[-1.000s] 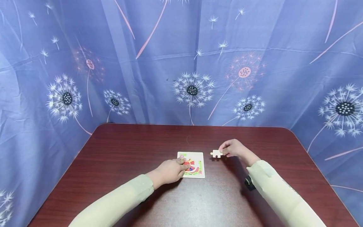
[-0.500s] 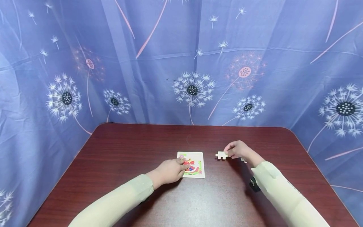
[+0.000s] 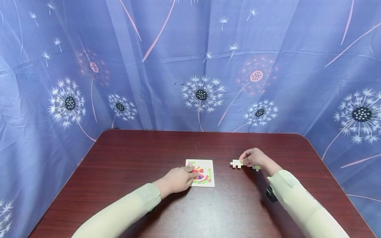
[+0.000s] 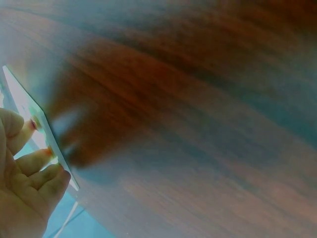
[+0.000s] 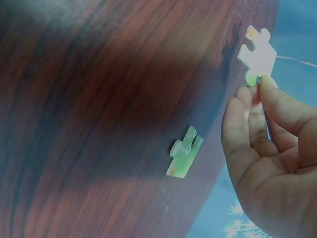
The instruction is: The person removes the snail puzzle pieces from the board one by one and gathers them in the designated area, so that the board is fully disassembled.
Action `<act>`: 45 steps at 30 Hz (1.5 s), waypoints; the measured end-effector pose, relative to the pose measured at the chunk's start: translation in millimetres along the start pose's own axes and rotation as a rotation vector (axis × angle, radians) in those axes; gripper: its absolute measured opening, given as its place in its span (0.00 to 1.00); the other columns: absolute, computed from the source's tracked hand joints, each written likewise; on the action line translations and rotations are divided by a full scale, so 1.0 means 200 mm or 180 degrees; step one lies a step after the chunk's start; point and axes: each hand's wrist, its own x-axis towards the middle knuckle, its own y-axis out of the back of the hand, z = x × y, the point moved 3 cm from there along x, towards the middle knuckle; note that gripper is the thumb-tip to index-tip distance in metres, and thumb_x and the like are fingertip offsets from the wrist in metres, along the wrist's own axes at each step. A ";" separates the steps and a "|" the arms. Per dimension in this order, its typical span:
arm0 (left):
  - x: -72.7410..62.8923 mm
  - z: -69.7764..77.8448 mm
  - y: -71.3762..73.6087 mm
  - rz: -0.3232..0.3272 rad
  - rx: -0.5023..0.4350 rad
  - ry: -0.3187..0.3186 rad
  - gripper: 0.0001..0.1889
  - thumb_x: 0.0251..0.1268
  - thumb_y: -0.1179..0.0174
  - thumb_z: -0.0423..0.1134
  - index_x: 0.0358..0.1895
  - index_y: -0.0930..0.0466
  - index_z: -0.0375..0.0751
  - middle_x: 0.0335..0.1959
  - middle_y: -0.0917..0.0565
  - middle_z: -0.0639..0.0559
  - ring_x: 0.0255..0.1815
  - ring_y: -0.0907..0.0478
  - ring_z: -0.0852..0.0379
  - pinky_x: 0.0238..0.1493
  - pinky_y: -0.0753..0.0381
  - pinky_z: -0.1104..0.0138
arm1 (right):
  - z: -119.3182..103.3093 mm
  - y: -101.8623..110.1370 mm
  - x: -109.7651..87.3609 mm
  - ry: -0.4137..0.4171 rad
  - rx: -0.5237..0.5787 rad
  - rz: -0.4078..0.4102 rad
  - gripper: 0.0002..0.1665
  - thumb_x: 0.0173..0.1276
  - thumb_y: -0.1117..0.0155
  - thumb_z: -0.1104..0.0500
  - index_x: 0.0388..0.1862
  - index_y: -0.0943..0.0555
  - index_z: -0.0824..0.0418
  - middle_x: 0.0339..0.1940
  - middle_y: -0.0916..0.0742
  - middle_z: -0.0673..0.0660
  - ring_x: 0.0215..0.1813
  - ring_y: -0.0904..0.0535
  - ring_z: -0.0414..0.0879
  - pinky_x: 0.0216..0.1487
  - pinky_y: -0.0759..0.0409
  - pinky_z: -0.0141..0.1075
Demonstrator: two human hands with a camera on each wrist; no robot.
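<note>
My left hand (image 3: pixel 178 179) lies over the left part of a square puzzle board (image 3: pixel 205 162), its extended fingers resting on the colourful picture. The left wrist view shows those fingertips touching the board's face. Between thumb and fingers, my right hand (image 3: pixel 254 157) pinches a puzzle piece (image 3: pixel 236 163), mostly pale with a green knob and an orange corner, to the right of the board. A second puzzle piece (image 5: pixel 185 153), green with a small red mark, lies on the table under the right hand; in the head view the wrist partly covers it.
The dark red wooden table (image 3: pixel 143 148) has rounded far corners. Behind it and at both sides hangs a blue curtain (image 3: pixel 166 82) with dandelion prints. A black strap (image 3: pixel 271 194) shows under the right sleeve.
My right hand has moved to the right and slightly nearer with the pinched puzzle piece. The green piece on the table has come into sight beside its wrist. The left hand stays put.
</note>
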 end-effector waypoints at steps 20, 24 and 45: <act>0.00 0.00 0.00 0.0109 0.0087 -0.0053 0.19 0.76 0.49 0.42 0.63 0.16 0.52 0.67 0.18 0.44 0.70 0.21 0.50 0.65 0.17 0.57 | 0.05 0.05 0.01 -0.0156 -0.0230 0.0105 0.07 0.69 0.38 0.71 0.40 0.14 0.75 0.23 0.17 0.48 0.29 0.24 0.41 0.32 0.20 0.32; 0.00 0.00 0.00 0.0103 0.0086 -0.0056 0.19 0.76 0.49 0.41 0.63 0.15 0.51 0.67 0.18 0.44 0.70 0.21 0.50 0.65 0.17 0.57 | 0.06 0.05 0.01 -0.0144 -0.0278 0.0097 0.07 0.68 0.38 0.71 0.39 0.14 0.74 0.22 0.18 0.48 0.28 0.24 0.41 0.31 0.20 0.32; 0.00 0.00 0.00 0.0082 0.0043 -0.0011 0.19 0.76 0.49 0.41 0.63 0.16 0.51 0.67 0.18 0.44 0.71 0.21 0.50 0.67 0.18 0.57 | 0.07 0.04 0.02 -0.0137 -0.0529 0.0223 0.08 0.68 0.35 0.68 0.36 0.13 0.74 0.17 0.20 0.48 0.20 0.28 0.37 0.27 0.22 0.31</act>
